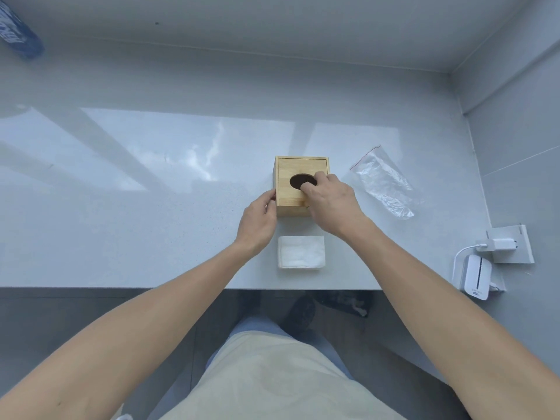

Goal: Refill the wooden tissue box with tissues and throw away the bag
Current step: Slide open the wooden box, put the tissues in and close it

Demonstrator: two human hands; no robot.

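Evidently bracing the wooden box (291, 189) mid-tabletop (151, 207), the left hand (257, 221) presses its side while the right hand (328, 197) hooks fingers into the lid hole; tissues (301, 251) wait nearby, the empty bag (383, 183) rightward.

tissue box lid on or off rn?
On. The wooden tissue box lid sits flush, right hand at its dark oval hole; the tissue stack lies outside.
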